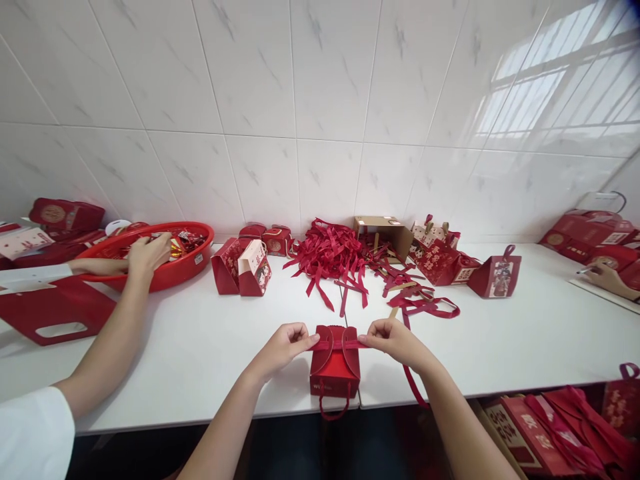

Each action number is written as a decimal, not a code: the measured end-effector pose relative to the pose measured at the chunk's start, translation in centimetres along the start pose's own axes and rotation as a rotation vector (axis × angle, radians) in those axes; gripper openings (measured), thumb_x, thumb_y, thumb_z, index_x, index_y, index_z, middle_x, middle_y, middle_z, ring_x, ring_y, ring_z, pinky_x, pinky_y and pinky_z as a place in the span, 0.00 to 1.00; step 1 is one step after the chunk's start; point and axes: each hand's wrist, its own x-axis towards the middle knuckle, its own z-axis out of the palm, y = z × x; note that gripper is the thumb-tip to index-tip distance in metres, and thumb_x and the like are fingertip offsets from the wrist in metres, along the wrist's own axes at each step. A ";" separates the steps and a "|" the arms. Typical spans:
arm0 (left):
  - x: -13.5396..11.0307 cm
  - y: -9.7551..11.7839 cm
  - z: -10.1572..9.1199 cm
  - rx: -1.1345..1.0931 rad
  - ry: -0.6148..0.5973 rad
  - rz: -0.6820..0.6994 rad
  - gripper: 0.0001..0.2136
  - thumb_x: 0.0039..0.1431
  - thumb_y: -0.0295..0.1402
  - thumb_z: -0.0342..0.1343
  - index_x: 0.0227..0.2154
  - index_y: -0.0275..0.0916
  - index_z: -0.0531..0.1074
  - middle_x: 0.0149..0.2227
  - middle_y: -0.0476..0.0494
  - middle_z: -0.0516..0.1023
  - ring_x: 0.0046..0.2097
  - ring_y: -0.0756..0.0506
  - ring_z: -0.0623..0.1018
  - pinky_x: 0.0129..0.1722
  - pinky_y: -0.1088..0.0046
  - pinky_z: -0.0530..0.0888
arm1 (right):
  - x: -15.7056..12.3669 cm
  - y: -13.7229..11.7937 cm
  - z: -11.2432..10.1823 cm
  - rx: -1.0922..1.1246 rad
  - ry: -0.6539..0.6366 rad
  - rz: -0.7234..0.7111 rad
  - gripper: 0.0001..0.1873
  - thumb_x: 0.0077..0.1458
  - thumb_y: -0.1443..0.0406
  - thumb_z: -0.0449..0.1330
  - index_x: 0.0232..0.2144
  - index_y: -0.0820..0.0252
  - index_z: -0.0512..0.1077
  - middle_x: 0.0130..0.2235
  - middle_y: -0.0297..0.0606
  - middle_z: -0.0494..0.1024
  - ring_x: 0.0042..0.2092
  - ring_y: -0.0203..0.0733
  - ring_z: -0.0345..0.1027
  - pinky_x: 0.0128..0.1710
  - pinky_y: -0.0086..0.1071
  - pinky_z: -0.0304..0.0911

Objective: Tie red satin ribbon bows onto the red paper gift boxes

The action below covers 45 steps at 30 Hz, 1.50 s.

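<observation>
A small red gift box [334, 365] stands near the front edge of the white table [200, 347]. A red ribbon [340, 345] runs across its rounded top flaps. My left hand [285, 345] pinches the ribbon's left end beside the box. My right hand [395, 337] pinches the right end, and the ribbon's tail hangs down past my right wrist over the table edge. Both hands are closed on the ribbon, one on each side of the box.
A heap of loose red ribbons [333, 257] lies behind the box. Folded gift boxes [243, 267] and more boxes [495, 275] stand at the back. A co-worker's arm [107, 333] reaches into a red basin [165, 257] at left. Another person's hand [607, 277] is at far right.
</observation>
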 end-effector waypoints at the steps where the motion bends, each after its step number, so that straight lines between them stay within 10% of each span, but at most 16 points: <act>1: 0.1 -0.2 0.0 0.010 0.014 0.006 0.19 0.49 0.48 0.58 0.19 0.39 0.60 0.20 0.56 0.56 0.22 0.53 0.53 0.21 0.77 0.52 | 0.1 0.2 0.1 -0.015 0.011 -0.006 0.22 0.45 0.49 0.64 0.19 0.61 0.66 0.18 0.25 0.52 0.23 0.30 0.43 0.23 0.29 0.39; 7: 0.6 -1.4 0.1 0.092 0.070 0.014 0.18 0.48 0.48 0.59 0.22 0.36 0.70 0.22 0.52 0.64 0.26 0.50 0.62 0.28 0.75 0.58 | 0.7 1.4 1.2 -0.039 0.052 -0.059 0.22 0.46 0.49 0.62 0.19 0.60 0.65 0.18 0.25 0.51 0.22 0.30 0.44 0.23 0.29 0.41; 16: 0.0 -2.5 0.4 0.120 0.330 -0.012 0.24 0.45 0.47 0.60 0.17 0.40 0.51 0.20 0.57 0.50 0.25 0.52 0.53 0.26 0.76 0.52 | 2.5 2.2 2.3 -0.067 0.180 -0.139 0.17 0.48 0.54 0.62 0.20 0.62 0.70 0.19 0.28 0.58 0.24 0.32 0.48 0.24 0.29 0.45; 45: 0.4 -5.6 3.5 -0.492 0.137 -0.114 0.23 0.49 0.55 0.56 0.21 0.38 0.60 0.18 0.56 0.55 0.19 0.55 0.52 0.20 0.76 0.45 | 2.5 6.4 7.3 0.643 0.022 -0.034 0.26 0.51 0.47 0.57 0.18 0.57 0.52 0.20 0.24 0.47 0.22 0.30 0.37 0.22 0.28 0.38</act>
